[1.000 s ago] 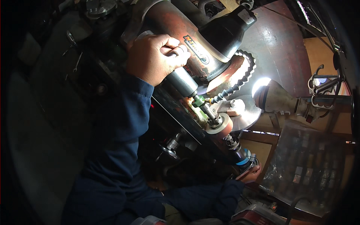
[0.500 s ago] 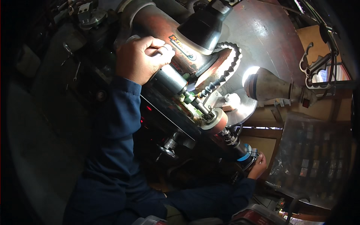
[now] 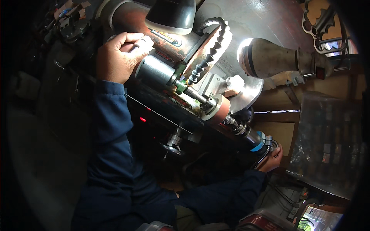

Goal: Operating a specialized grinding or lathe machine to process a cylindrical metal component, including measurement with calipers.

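Note:
My left hand [image 3: 120,57] is closed at the far left end of a smooth metal cylinder [image 3: 157,73] on a grinding machine; what its curled fingers hold is hidden. From the cylinder a shaft [image 3: 194,94] runs down to the right to a reddish-brown wheel [image 3: 222,107] with a pale face. Beyond it are a stepped metal spindle [image 3: 238,125] and a blue ring [image 3: 258,141]. At the spindle's lower right end my right hand [image 3: 273,159] has its fingers closed round a shiny metal handle [image 3: 273,144], partly hidden by them.
A segmented coolant hose [image 3: 210,57] curves down over the shaft. A lit work lamp [image 3: 269,57] hangs at the right, and a dark lamp-like housing [image 3: 171,17] stands above. A handwheel [image 3: 173,144] juts out below. A plastic sheet [image 3: 327,138] covers shelving at the right.
My view has shifted, so the machine's left end and my left hand sit further left and the lamp slightly higher. Both hands keep to the same spots on the machine.

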